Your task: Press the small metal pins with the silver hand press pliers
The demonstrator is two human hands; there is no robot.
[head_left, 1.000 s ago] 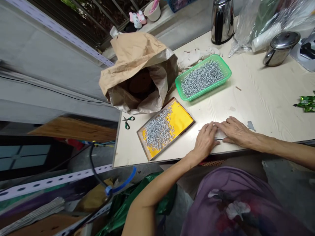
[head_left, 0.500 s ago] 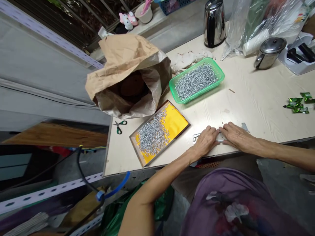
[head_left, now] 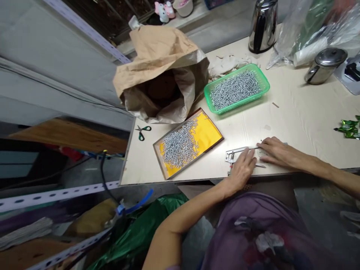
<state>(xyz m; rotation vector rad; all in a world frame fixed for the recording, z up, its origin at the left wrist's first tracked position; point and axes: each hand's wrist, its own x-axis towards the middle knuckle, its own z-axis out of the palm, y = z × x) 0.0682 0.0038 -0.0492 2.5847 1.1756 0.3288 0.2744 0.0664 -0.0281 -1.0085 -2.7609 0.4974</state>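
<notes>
A flat metal fixture (head_left: 231,156) with a small spring-like mechanism at its left end lies near the table's front edge. My left hand (head_left: 243,168) rests over its middle, fingers pressed together on the metal. A little to the right, my right hand (head_left: 277,153) is closed, thumb and fingertips at the far right end of a thin metal strip (head_left: 242,149). A pointed metal end (head_left: 260,165) sticks out between the hands. My hands cover the rest of the fixture. Left of it stands a shallow tray (head_left: 209,140) with a yellow bottom, holding many small silver pins (head_left: 181,146).
A green plastic basket (head_left: 216,108) of similar pins stands behind. An open paper sack (head_left: 160,45) and scissors (head_left: 142,132) are at the left. A kettle (head_left: 262,28), a lidded metal cup (head_left: 323,69) and green wrapped packets (head_left: 348,128) lie back and right.
My left hand has drawn back toward the table edge and away from my right hand, uncovering the fixture's spring mechanism and thin strip. The whole view has shifted slightly.
</notes>
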